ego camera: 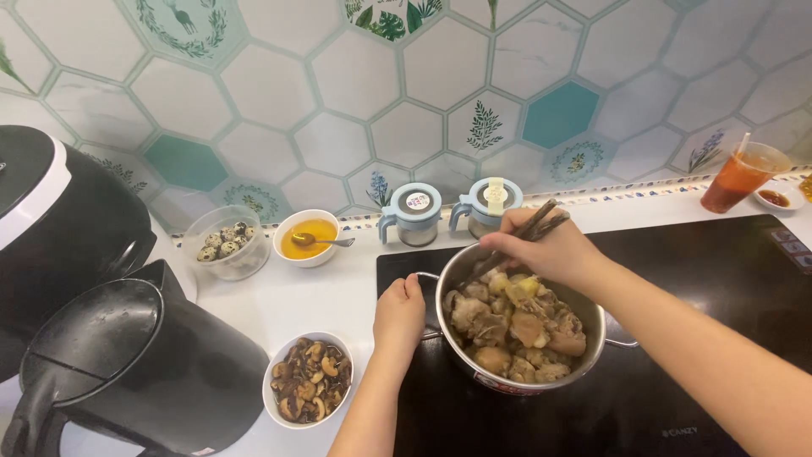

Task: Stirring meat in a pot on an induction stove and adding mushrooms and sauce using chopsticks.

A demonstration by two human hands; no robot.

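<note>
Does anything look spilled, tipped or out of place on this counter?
Nothing stands out. The pot sits level on the cooktop, left hand on its handle, right hand holding chopsticks; the bowls stand upright.

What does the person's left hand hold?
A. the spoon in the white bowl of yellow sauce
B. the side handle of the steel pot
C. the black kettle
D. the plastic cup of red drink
B: the left hand grips the near handle of the round steel pot of meat, while the right hand holds dark chopsticks over it.
</note>
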